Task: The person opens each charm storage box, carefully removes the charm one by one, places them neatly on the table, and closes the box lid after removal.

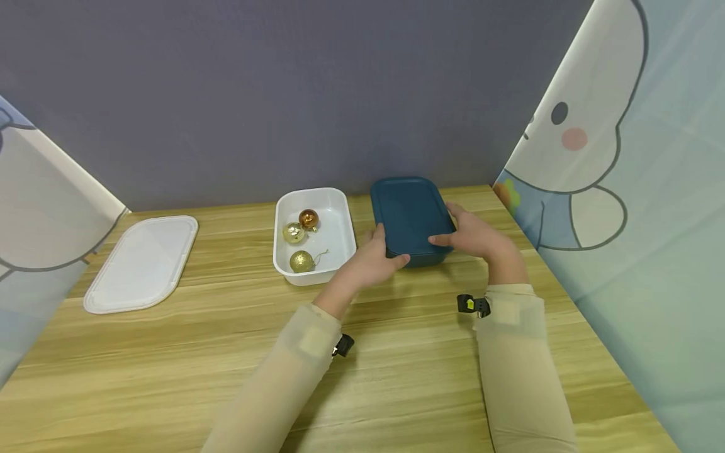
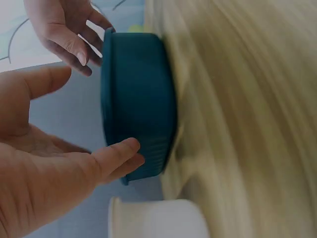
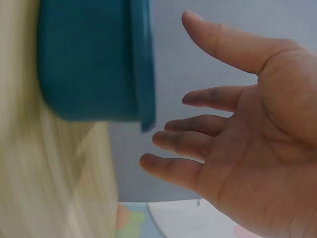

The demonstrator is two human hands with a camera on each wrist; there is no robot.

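A dark teal lidded box (image 1: pixel 410 214) sits at the back of the table, its lid on. My left hand (image 1: pixel 370 261) is at its left front corner, thumb and fingers spread apart. In the left wrist view, the fingertips of my left hand (image 2: pixel 64 163) overlap the box's side (image 2: pixel 141 94). At the right side of the box, my right hand (image 1: pixel 476 236) is spread, its thumb over the lid's edge in the head view. The right wrist view shows the fingers of my right hand (image 3: pixel 237 119) extended, with a gap between them and the box's rim (image 3: pixel 143 74).
Left of the teal box stands an uncovered white container (image 1: pixel 338 242) holding a copper bauble (image 1: pixel 308 218) and two gold baubles (image 1: pixel 301 261). A white lid (image 1: pixel 141 264) lies farther left on the wooden table (image 1: pixel 226 352). A grey wall (image 1: pixel 283 94) rises behind.
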